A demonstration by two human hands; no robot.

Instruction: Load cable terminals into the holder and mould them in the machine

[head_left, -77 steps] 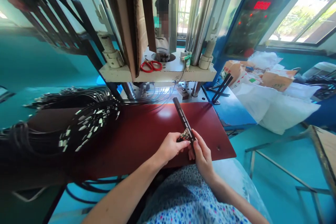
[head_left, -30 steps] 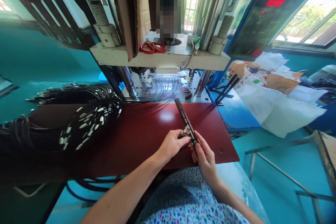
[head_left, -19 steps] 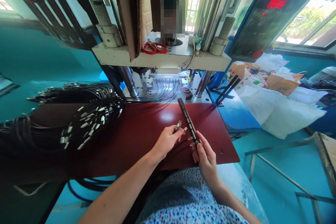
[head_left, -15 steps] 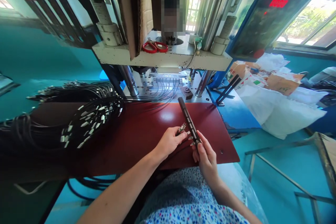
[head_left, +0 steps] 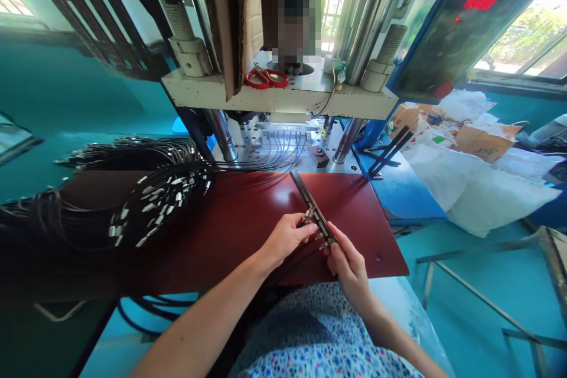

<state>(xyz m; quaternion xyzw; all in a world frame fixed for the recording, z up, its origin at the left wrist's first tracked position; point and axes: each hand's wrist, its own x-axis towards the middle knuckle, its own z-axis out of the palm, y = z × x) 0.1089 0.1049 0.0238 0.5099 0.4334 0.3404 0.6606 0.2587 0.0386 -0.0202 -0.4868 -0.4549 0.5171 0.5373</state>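
My right hand [head_left: 349, 257] grips the near end of a dark slotted metal bar [head_left: 301, 188], which slants away from me above the red-brown board. My left hand [head_left: 286, 239] is closed, its thumb and fingers pinching a cable connector [head_left: 309, 212] with a shiny metal end. That connector is at the left side of the bar, seemingly touching it; whether it is seated in a slot I cannot tell. More small metal connectors [head_left: 323, 242] stick out of the bar's near end, beside my right fingers. Dark cable runs below my hands, partly hidden.
Coiled black cables with silver connectors [head_left: 159, 201] lie on the board [head_left: 248, 207] at left. Behind stands a press [head_left: 283, 97] with red-handled scissors [head_left: 266, 78] on its plate and cables leading into a lit lower mould [head_left: 283, 136]. White bags [head_left: 478, 189] are at right.
The bar's far end has swung left, bringing the bar against the connector in my left hand. Both hands stay nearly in place; the view has shifted slightly.
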